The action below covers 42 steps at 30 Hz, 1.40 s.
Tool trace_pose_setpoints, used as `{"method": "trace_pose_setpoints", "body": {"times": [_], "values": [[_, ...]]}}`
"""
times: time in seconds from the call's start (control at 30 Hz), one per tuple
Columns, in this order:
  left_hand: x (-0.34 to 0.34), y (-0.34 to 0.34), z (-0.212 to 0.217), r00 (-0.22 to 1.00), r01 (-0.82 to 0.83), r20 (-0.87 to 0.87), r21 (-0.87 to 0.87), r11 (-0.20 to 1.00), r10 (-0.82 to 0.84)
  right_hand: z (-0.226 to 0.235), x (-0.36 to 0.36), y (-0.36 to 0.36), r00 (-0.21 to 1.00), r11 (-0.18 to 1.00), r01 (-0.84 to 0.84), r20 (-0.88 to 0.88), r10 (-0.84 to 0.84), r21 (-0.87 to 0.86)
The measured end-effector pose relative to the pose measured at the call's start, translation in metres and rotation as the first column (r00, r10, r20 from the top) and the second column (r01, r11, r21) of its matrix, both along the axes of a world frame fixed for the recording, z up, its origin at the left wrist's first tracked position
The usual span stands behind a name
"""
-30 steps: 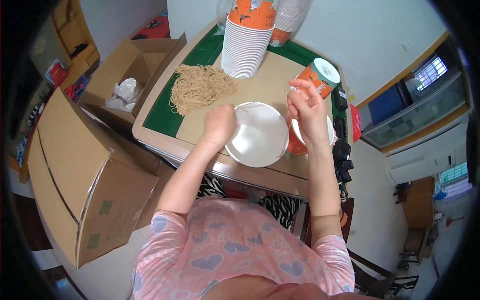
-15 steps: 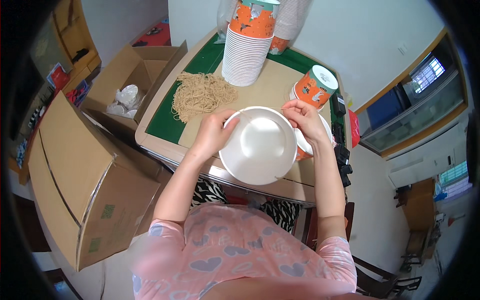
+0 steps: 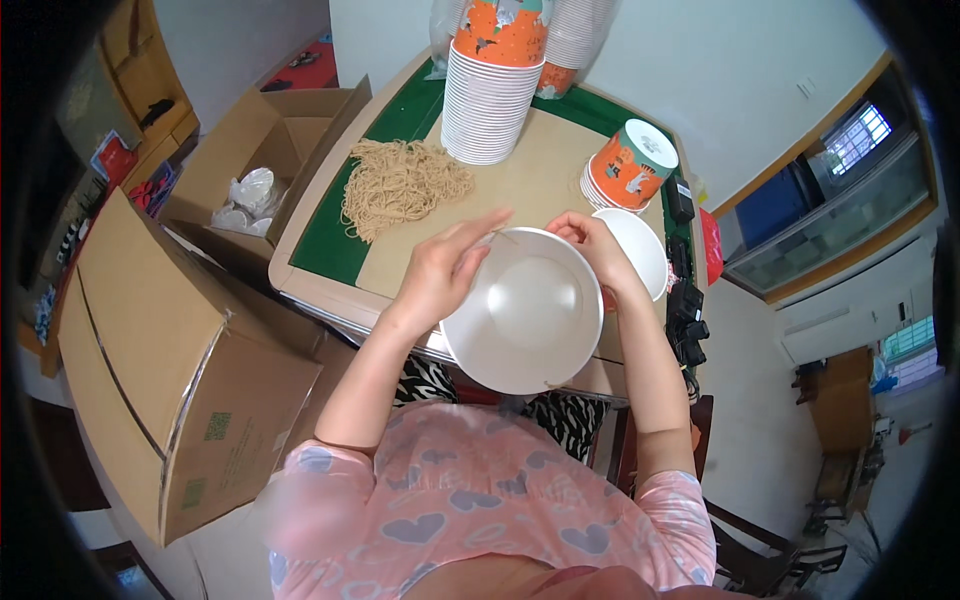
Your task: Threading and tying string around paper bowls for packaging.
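A white-lined paper bucket [image 3: 520, 320] is tipped toward me, its round mouth facing up at my chest, over the near table edge. My left hand [image 3: 438, 272] grips it at the left, thumb at the rim and fingers stretched along the outside. At the far right of the rim, my right hand [image 3: 592, 250] is closed round the bucket's side, with some fingers hidden behind it. A short bit of tan string [image 3: 507, 236] shows at the far rim, and another at the near rim. Beyond my left hand lies a loose heap of tan strings [image 3: 400, 190].
A tall stack of paper buckets [image 3: 487, 105] stands at the back. Upside-down orange buckets [image 3: 630, 170] and an upright white-lined one [image 3: 638, 250] are at the right, beside black devices [image 3: 685, 300] along the table edge. Cardboard boxes [image 3: 150, 370] stand on the left.
The bucket has moved slightly nearer and tilted. My right hand has gone from pinching string above the rim to the bucket's side; my left fingers have straightened.
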<state>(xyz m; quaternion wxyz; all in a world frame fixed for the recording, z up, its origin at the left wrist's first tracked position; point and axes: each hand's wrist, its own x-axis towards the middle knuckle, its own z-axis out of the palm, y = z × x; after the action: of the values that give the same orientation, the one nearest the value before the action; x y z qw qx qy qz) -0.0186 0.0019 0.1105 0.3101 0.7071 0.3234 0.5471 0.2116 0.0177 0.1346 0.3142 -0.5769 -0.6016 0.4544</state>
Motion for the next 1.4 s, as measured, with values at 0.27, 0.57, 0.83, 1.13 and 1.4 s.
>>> {"method": "trace_pose_setpoints", "body": {"times": [0.27, 0.57, 0.83, 1.13, 1.4], "values": [[-0.008, 0.002, 0.007, 0.980, 0.089, -0.193, 0.250, 0.964, -0.040, 0.005, -0.003, -0.005, 1.000, 0.995, -0.024, 0.014, 0.025, -0.093], [-0.009, -0.001, 0.018, 0.985, 0.037, -0.171, 0.188, 0.981, -0.005, 0.009, 0.002, -0.007, 0.997, 0.992, -0.064, 0.026, 0.067, -0.109], [-0.009, 0.000, 0.016, 0.986, 0.027, -0.168, 0.236, 0.971, 0.013, 0.017, 0.000, -0.008, 0.985, 0.984, -0.086, 0.134, 0.107, -0.157], [-0.014, -0.001, 0.030, 0.994, 0.028, -0.107, 0.043, 0.999, -0.023, 0.019, -0.005, -0.012, 0.993, 0.995, -0.054, 0.105, 0.063, -0.083], [-0.007, -0.006, 0.036, 0.931, -0.359, -0.002, 0.183, 0.915, 0.365, 0.013, -0.005, -0.007, 0.968, 0.995, 0.088, -0.231, -0.096, -0.042]]}}
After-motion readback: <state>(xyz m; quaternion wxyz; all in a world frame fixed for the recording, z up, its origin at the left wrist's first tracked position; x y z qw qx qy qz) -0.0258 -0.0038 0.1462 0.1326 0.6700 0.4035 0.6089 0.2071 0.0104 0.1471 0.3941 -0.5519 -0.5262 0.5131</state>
